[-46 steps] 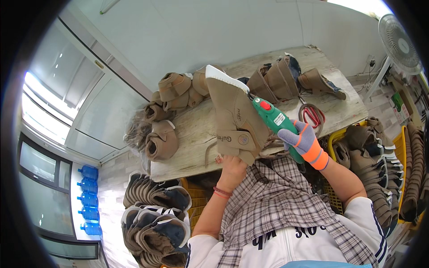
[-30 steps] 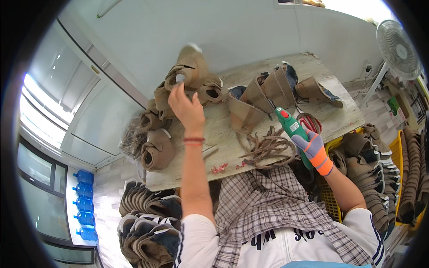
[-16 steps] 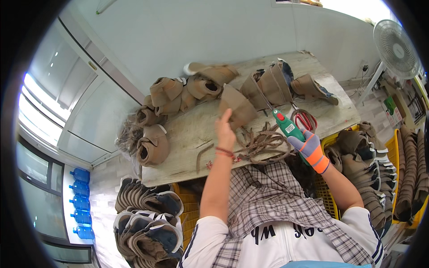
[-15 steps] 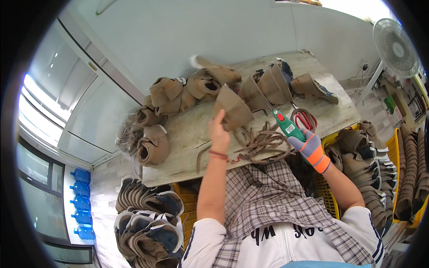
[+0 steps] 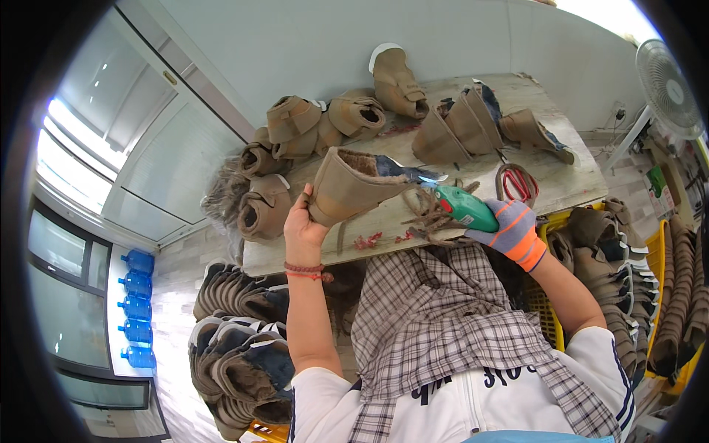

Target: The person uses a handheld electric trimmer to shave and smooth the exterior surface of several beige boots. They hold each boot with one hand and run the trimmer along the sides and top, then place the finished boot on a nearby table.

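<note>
Moved since the earlier frame: the boot upper [image 5: 347,193], now left of the strip heap [image 5: 436,219], its fleecy opening facing the green tool [image 5: 476,212]. Head view: bare left hand [image 5: 304,225] clamped on the upper's left end; gloved right hand [image 5: 515,230] wrapped round the tool, at the heap's right. Tool tip at the upper's edge, contact unclear. Implication: that edge is apparently within the tool's reach.
</note>
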{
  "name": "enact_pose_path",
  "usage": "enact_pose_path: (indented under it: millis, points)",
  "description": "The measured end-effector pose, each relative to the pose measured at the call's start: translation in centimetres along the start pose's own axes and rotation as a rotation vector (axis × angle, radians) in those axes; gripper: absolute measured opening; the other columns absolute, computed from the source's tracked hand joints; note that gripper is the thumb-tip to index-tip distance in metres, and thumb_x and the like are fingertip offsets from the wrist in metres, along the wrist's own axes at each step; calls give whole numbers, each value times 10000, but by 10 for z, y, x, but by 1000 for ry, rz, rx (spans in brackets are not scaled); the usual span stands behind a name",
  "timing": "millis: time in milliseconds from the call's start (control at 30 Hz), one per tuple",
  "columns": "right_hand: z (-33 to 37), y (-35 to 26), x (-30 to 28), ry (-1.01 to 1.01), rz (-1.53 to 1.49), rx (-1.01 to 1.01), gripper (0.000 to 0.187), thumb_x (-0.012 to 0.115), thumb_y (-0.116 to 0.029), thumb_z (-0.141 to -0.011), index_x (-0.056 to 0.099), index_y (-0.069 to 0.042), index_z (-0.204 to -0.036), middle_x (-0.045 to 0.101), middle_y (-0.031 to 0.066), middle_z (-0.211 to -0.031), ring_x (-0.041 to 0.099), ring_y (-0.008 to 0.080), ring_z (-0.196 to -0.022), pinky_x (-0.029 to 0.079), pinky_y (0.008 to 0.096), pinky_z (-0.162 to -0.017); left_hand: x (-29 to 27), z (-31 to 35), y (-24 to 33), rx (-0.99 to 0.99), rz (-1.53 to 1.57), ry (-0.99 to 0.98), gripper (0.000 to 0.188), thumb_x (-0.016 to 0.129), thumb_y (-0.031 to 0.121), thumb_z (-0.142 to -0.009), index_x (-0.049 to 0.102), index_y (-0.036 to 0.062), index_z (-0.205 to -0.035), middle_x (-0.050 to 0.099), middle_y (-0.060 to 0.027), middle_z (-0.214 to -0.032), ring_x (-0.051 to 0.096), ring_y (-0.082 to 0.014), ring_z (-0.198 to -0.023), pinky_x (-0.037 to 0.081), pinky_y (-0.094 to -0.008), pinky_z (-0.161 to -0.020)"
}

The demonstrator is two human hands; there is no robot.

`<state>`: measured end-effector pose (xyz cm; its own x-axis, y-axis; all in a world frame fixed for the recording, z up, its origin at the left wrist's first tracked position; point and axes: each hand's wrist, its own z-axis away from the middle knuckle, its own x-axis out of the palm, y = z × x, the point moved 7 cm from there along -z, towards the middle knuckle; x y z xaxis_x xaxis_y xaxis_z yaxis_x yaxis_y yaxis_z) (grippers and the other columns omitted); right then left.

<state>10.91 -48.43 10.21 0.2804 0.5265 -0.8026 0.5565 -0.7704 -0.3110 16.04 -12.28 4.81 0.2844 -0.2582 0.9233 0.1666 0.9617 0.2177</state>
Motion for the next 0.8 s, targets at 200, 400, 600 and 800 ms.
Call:
enact_pose_path:
  millis: [200, 400, 600, 800]
  points:
    - [13, 9, 0, 8, -11, 14, 465, 826, -391, -567, 653, -72, -857, 600, 120, -679, 589, 296, -620, 471, 368, -564, -15, -3, -6, 35, -27, 84, 239, 445, 159, -959, 560, 1, -1097, 561, -165, -1217, 527, -333, -1118, 391, -528, -984]
    - [13, 2, -6, 42, -45, -19, 493, 802, -468, -582, 654, -70, -833, 608, 118, -647, 593, 299, -583, 480, 363, -540, -44, -25, -9, -1, 22, 89, 225, 402, 151, -968, 590, 27, -978, 578, -159, -1177, 535, -341, -1094, 389, -546, -977]
    - [8, -6, -14, 50, -77, -57, 506, 787, -492, -603, 656, -70, -851, 616, 117, -635, 598, 302, -574, 484, 366, -533, -24, -15, -35, 34, -38, 155, 243, 382, 152, -972, 590, 37, -924, 572, -161, -1179, 518, -346, -1111, 369, -566, -986]
    - [4, -15, -16, 47, -116, -60, 516, 790, -482, -602, 649, -67, -875, 613, 119, -632, 595, 308, -576, 479, 371, -530, 8, 8, -58, 74, -102, 12, 200, 396, 156, -971, 565, 52, -999, 539, -151, -1232, 491, -333, -1149, 354, -558, -1006]
